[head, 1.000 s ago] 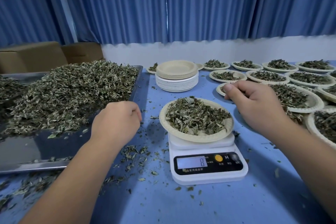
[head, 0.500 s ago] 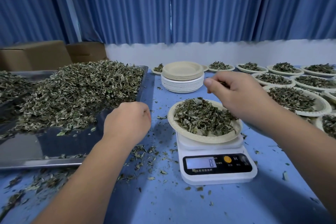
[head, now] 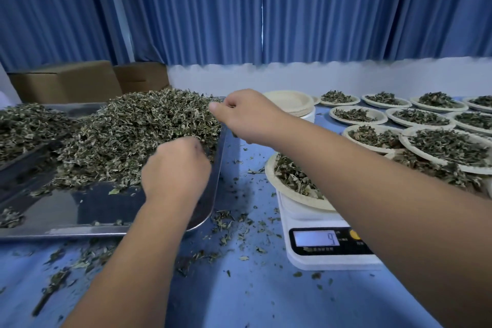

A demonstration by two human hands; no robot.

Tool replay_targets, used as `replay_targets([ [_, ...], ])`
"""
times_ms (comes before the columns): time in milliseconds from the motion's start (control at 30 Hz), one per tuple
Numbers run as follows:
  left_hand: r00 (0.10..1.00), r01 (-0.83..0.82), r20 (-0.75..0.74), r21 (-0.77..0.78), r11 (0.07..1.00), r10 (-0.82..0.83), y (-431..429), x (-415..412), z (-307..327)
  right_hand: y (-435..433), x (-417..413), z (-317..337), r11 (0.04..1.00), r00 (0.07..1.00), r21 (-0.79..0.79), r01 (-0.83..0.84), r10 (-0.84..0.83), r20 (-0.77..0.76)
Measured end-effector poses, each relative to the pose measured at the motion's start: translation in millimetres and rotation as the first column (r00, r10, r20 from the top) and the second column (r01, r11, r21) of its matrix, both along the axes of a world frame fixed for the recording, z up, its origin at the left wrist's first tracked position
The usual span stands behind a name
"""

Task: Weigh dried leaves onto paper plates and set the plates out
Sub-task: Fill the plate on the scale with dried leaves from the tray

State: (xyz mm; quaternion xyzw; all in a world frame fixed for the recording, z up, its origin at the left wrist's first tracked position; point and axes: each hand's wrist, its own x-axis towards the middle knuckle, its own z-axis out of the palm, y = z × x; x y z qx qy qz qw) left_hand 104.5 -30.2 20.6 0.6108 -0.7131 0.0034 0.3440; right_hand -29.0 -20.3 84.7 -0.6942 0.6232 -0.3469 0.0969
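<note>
Your right hand (head: 247, 117) reaches across your body to the far right corner of the heap of dried leaves (head: 127, 136). Its thumb and fingertips are pinched together, and a few dark bits of leaf show between them. Your left hand (head: 175, 168) sits lower, at the near right edge of the same heap. The knuckles face you and the fingers are curled under, so I cannot tell whether they hold anything.

The heap lies on a steel tray (head: 80, 210) at the left of the blue worktop (head: 239, 295). The tray's near part is bare metal.

To the right of the tray stands a white digital scale (head: 319, 250) whose display reads 9. On it rests a paper plate (head: 274, 176) with leaves in it, partly hidden by your right forearm. Loose leaf crumbs (head: 226, 224) are scattered on the worktop between tray and scale and along the tray's front edge.

Behind your right hand is a stack of empty plates (head: 290, 104). Filled plates (head: 439, 141) are set out in rows on the right side, some overlapping near the scale.

Two cardboard boxes (head: 66, 80) stand behind the tray. A blue pleated curtain (head: 186, 8) hangs across the back.
</note>
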Motion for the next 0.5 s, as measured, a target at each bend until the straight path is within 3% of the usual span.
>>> replay_targets([
  [67,0.995,-0.077,-0.068,0.004,0.997,0.077,-6,13,2,-6,16,-1,0.988,0.991,0.142,-0.056,0.038,0.129],
  [133,0.976,-0.13,-0.172,0.02,0.991,0.131,-10,24,2,-7,29,-1,0.913,0.951,0.347,-0.214,0.114,0.286],
  [167,0.964,-0.141,-0.224,0.022,0.99,0.143,-11,27,2,-6,33,-3,0.869,0.944,0.41,-0.277,0.166,0.286],
  [233,0.952,-0.132,-0.279,-0.002,0.991,0.127,-13,28,1,-1,34,-5,0.854,0.957,0.432,-0.289,0.261,0.126],
  [300,0.956,-0.106,-0.277,-0.035,0.994,0.092,-14,26,-1,8,26,-7,0.905,0.964,0.337,-0.258,0.263,0.034],
  [333,0.96,-0.085,-0.27,-0.047,0.995,0.069,-14,25,-1,16,21,-8,0.931,0.969,0.27,-0.247,0.241,0.057],
  [500,0.958,0.19,-0.204,-0.067,0.979,-0.2,-14,20,-6,68,-30,-17,0.989,0.936,-0.057,-0.138,0.149,0.319],
])
